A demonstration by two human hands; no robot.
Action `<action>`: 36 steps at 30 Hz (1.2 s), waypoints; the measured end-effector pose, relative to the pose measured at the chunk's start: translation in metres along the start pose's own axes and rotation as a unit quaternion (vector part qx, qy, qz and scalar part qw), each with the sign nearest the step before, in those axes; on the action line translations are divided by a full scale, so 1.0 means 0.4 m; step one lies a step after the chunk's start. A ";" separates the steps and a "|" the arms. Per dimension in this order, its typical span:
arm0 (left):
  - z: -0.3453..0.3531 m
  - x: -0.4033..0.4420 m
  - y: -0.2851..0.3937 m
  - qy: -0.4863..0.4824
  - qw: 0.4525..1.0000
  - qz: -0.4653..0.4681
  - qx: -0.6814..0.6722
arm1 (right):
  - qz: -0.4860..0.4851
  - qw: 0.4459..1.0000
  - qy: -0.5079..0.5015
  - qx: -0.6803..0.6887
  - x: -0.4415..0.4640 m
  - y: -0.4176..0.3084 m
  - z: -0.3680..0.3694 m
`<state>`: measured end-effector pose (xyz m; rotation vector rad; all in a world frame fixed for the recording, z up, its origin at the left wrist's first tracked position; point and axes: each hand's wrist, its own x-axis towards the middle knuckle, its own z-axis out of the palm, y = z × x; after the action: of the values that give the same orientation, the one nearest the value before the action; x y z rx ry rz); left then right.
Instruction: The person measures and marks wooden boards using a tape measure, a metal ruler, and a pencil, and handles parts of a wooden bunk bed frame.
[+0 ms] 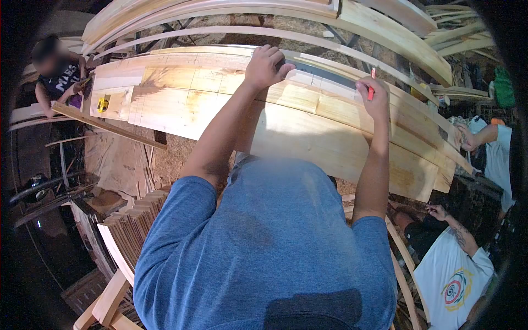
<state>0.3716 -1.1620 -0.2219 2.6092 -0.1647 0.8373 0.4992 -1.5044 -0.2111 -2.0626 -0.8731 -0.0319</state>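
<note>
Wide pale boards (308, 135) lie side by side in front of me, with thin pencil lines across them. Near their far edge, my left hand (266, 67) rests with its fingers bent and its thumb stretched out to the right, at the left end of a dark grey strip (322, 74). What lies under its fingers is hidden. At the strip's right end my right hand (374, 94) is closed on a red pencil (370, 92), held upright. A yellow tape measure (103, 104) sits on the boards at the far left.
Long curved planks (390, 41) run beyond the boards. One person (58, 74) is at the left end, and two others (489, 143) (454, 275) are at the right. A stack of thin wood pieces (132, 231) stands at lower left. A narrow board (110, 125) juts out below the tape measure.
</note>
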 end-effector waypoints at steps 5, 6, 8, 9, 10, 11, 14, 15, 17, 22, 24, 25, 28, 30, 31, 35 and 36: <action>0.003 0.002 -0.002 0.004 1.000 0.003 0.003 | -0.011 1.000 0.010 -0.013 0.001 -0.008 -0.002; 0.002 0.000 -0.001 -0.007 1.000 -0.004 0.004 | -0.019 1.000 0.013 -0.020 0.001 -0.013 -0.004; -0.004 -0.002 0.001 -0.029 0.999 -0.020 0.006 | -0.020 0.999 0.011 -0.027 0.002 -0.010 -0.003; -0.006 -0.001 0.003 -0.026 0.999 -0.018 0.006 | -0.021 0.999 0.011 -0.031 0.002 -0.008 -0.003; -0.006 -0.001 0.003 -0.023 1.000 -0.016 0.006 | -0.021 0.999 0.010 -0.032 0.002 -0.008 -0.003; -0.007 -0.001 0.003 -0.020 1.000 -0.014 0.007 | -0.020 0.999 0.009 -0.034 0.001 -0.008 -0.004; -0.003 -0.001 0.000 -0.017 1.000 -0.012 0.000 | -0.015 1.000 0.008 -0.018 0.000 0.001 -0.001; -0.001 -0.001 -0.002 -0.006 1.000 -0.004 -0.003 | -0.012 1.000 0.008 -0.010 -0.001 0.005 0.000; 0.002 0.002 -0.003 0.015 1.000 0.010 -0.009 | -0.006 1.000 0.003 -0.012 -0.001 0.003 -0.001; -0.001 -0.001 -0.002 -0.017 1.000 -0.011 -0.001 | -0.011 1.000 0.006 -0.013 -0.001 0.002 0.000; -0.002 0.000 -0.002 -0.017 1.000 -0.010 0.000 | -0.006 1.000 0.007 -0.025 -0.002 0.000 0.000; -0.003 -0.001 -0.001 -0.019 1.000 -0.011 -0.001 | -0.008 1.000 0.008 -0.024 -0.002 -0.002 -0.001; -0.006 0.001 0.002 -0.020 1.000 -0.012 0.000 | -0.006 1.000 0.008 -0.019 -0.002 -0.005 -0.002; -0.007 0.001 0.003 -0.021 1.000 -0.013 0.001 | 0.006 1.000 0.005 -0.011 -0.002 -0.007 -0.003; -0.007 0.001 0.004 -0.022 1.000 -0.014 0.001 | 0.003 1.000 0.007 -0.009 -0.002 -0.003 -0.002; -0.003 0.001 0.000 -0.020 1.000 -0.009 0.009 | 0.006 1.000 0.006 -0.003 -0.003 -0.004 -0.001; -0.002 0.000 -0.001 -0.021 1.000 -0.011 0.011 | 0.010 1.000 0.003 -0.003 -0.003 -0.008 -0.002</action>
<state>0.3711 -1.1615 -0.2216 2.6453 -0.1381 0.7798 0.4966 -1.5046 -0.2087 -2.0752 -0.8484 -0.0296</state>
